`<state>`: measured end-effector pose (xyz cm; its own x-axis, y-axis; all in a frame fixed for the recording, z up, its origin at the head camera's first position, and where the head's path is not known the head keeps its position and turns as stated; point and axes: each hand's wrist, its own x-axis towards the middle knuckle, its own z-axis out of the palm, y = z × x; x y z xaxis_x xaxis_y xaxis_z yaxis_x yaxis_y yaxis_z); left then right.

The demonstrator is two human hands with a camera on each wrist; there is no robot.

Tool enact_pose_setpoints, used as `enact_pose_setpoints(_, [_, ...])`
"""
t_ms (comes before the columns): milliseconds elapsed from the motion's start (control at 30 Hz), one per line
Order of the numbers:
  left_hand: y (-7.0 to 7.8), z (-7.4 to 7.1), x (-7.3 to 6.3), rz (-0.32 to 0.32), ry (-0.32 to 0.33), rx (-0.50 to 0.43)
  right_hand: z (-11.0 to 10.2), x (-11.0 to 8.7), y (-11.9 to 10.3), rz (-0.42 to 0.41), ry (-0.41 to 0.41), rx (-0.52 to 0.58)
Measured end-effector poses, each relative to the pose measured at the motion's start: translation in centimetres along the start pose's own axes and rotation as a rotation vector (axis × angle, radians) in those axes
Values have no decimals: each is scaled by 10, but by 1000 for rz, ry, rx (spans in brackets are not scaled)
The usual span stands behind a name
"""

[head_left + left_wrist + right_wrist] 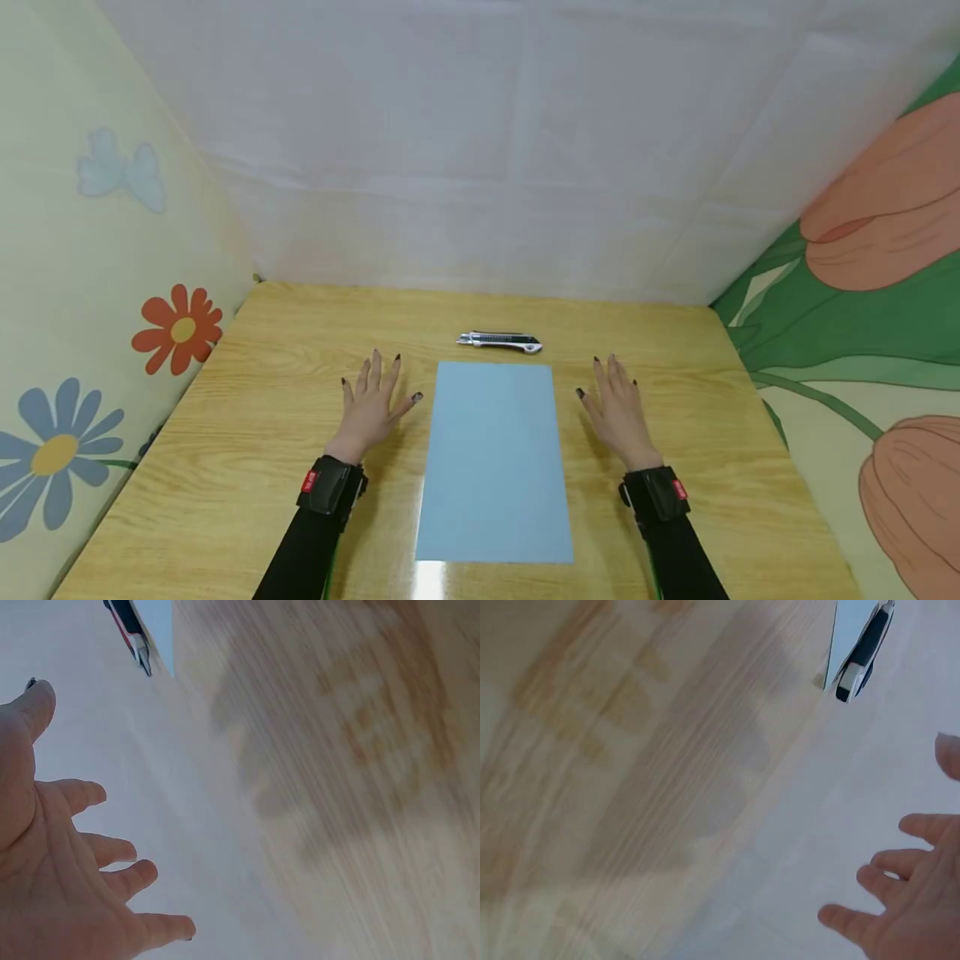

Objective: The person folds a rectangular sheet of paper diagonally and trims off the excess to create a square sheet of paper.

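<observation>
Here, rectangular sheet [493, 462], cutter [501, 341], wood-grained table [697, 392]

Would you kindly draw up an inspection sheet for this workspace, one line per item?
Surface: wood-grain table, with a bright reflection by the sheet's near edge.
Job's things: light-blue sheet, lying flat; utility knife, lying crosswise just beyond the sheet's far edge, tip to the left; too small to tell how far any blade is out.
Clutter: nothing seen.
Hands: left hand and right hand, one on each side of the sheet, fingers spread, holding nothing.
Cables: thin green line along each dark sleeve; cable or trim, cannot tell.
Surroundings: white cloth behind; flower-patterned coverings left and right.
</observation>
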<state>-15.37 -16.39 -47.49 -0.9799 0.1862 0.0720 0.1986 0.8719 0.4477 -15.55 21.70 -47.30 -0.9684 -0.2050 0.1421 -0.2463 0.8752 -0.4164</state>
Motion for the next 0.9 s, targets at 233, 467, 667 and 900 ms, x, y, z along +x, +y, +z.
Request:
enact_pose_setpoints(233, [41, 13, -10, 157, -116, 65, 8, 35, -23, -121, -222, -1])
enact_pose_setpoints(467, [91, 39, -45, 284, -333, 134, 42, 53, -31, -269, -420, -109])
enact_pose_setpoints(667, [102, 51, -58, 294, -342, 266, 53, 51, -33, -263, -464, -170])
enact_pose_setpoints(900, [98, 61, -64, 235, -397, 296, 53, 50, -34, -236, -498, -166])
